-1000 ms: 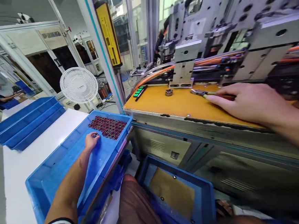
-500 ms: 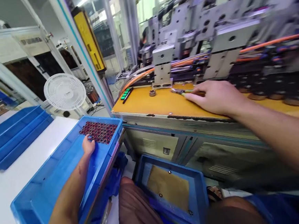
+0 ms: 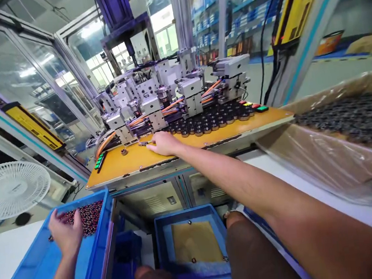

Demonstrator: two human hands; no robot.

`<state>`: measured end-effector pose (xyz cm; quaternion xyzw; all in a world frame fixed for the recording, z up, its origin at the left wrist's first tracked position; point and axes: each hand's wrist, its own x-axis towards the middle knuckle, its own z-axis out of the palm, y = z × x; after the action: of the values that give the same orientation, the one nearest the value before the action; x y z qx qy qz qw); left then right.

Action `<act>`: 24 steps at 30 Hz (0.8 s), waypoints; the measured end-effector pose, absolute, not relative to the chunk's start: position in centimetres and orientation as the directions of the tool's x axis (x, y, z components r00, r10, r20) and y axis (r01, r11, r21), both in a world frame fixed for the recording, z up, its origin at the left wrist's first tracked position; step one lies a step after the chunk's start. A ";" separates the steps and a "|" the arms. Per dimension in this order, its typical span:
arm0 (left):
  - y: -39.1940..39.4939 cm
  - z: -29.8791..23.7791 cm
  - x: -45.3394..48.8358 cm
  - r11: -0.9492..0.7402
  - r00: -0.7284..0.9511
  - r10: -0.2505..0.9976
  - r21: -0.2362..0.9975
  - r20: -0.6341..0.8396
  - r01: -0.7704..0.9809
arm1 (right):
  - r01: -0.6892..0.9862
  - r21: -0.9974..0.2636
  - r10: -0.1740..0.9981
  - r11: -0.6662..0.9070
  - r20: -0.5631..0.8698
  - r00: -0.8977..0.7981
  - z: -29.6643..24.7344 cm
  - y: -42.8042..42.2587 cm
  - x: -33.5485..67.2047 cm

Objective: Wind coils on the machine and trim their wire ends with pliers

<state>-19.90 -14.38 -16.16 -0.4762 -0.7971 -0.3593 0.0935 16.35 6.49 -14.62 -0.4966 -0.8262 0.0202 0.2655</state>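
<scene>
The left grip [image 3: 66,232], curled earlier, now spreads over the beads [image 3: 89,212]; the right grip [image 3: 163,143] still touches the tool [image 3: 144,143], closure unclear.

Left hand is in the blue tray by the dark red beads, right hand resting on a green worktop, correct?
No: the worktop is orange, not green. The head view shows the right hand on it, and the left hand in the blue tray by the dark red beads.

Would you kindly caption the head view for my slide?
Left hand in blue tray of small parts; right hand rests on orange worktop.
</scene>
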 end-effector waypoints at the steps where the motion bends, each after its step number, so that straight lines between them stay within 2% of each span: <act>1: -13.3 -15.5 -18.7 0.246 -0.494 0.684 0.468 0.537 0.849 | 0.805 -0.297 0.826 0.514 0.424 -0.372 -14.7 6.5 16.3; 4: -9.4 -13.8 -14.2 0.092 -0.340 0.757 0.425 0.557 0.901 | 0.786 -0.297 0.799 0.543 0.471 -0.374 -15.0 6.3 16.3; 7: -4.9 -12.6 -9.7 0.038 -0.283 0.819 0.444 0.499 0.895 | 0.760 -0.289 0.748 0.582 0.558 -0.360 -14.9 5.7 16.5; 15: 3.4 -12.6 -5.4 0.114 -0.449 0.820 0.668 0.355 0.736 | 0.753 -0.284 0.566 0.594 0.813 -0.139 -14.2 4.0 17.4; 20: 2.1 -12.2 -4.7 0.013 -0.468 0.825 0.817 0.318 0.577 | 0.718 -0.261 0.480 0.646 0.870 -0.116 -14.3 3.9 17.3; 24: -4.7 -12.2 -3.8 -0.130 -0.434 0.852 0.922 0.291 0.364 | 0.680 -0.251 0.425 0.689 0.900 -0.098 -14.4 4.0 17.1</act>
<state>-3.80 -4.65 -12.25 -0.4872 -0.6242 -0.5723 -0.2133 17.07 3.98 -14.38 -0.3772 -0.7319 -0.1147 0.5558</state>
